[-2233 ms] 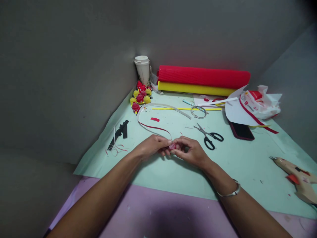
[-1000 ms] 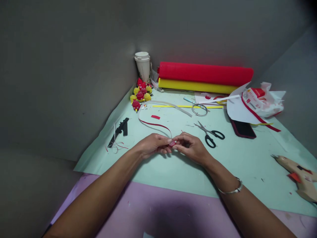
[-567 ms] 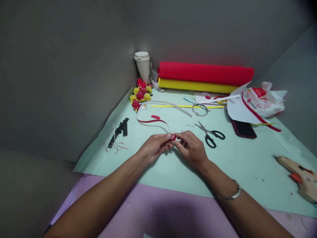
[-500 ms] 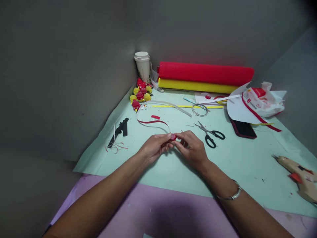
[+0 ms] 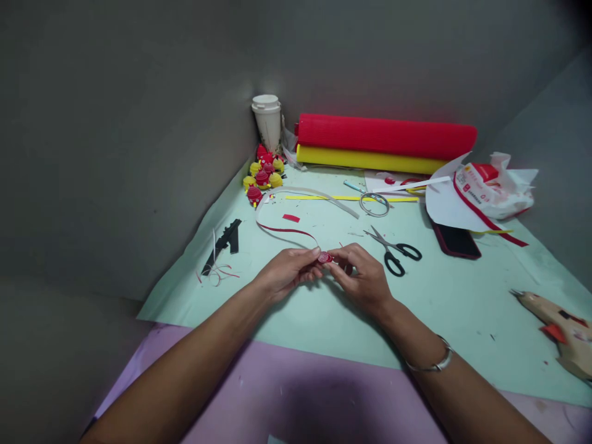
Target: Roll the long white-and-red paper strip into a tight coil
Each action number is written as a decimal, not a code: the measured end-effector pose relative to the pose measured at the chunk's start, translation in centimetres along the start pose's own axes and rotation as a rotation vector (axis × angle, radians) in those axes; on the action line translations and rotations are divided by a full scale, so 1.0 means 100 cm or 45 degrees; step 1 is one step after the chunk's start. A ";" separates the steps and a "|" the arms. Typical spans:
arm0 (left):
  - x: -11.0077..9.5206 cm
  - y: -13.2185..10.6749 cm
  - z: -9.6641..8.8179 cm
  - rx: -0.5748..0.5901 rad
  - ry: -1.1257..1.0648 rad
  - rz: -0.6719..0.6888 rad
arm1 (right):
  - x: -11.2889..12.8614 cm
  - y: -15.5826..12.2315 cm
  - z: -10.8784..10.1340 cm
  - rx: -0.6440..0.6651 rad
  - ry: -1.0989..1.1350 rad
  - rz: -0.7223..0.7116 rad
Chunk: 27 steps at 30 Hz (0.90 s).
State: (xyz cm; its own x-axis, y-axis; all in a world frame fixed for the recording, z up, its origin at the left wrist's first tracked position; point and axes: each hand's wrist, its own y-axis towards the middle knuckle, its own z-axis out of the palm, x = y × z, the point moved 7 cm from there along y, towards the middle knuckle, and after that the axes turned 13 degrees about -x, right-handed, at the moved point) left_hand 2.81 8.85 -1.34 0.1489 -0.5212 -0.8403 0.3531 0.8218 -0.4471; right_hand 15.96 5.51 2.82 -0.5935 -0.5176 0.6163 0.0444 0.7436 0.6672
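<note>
A small round coil of red paper strip is pinched between the fingertips of both hands. My left hand grips its left side with thumb and fingers. My right hand is closed at the coil's right edge, thumb and forefinger touching it. From the coil, a long paper strip, red on one face and pale on the other, curves back over the green sheet. Beyond the hands lies a short red paper piece. Black-handled scissors rest open to the right of my right hand.
Several red and yellow paper figures stand near a white lidded cup. Red and yellow rolls lie behind. At right are a phone, a tissue pack and a glue gun. Black scraps lie left.
The coil has turned slightly between my fingers, and more red shows at its right side. Both hands stay in nearly the same place.
</note>
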 end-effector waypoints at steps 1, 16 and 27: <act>-0.001 0.000 0.000 -0.003 0.008 0.008 | 0.000 0.000 0.000 0.004 -0.006 0.007; 0.006 0.003 0.000 -0.125 0.004 0.077 | 0.002 -0.002 0.003 -0.044 -0.087 0.030; 0.001 0.002 0.000 -0.153 0.045 0.147 | 0.007 0.000 0.002 0.018 0.027 0.057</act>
State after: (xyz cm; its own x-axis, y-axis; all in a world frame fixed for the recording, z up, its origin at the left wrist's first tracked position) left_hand 2.91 8.90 -1.52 0.1487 -0.4154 -0.8974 0.2222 0.8983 -0.3790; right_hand 15.35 5.26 3.21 -0.5740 -0.4925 0.6542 0.0593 0.7718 0.6331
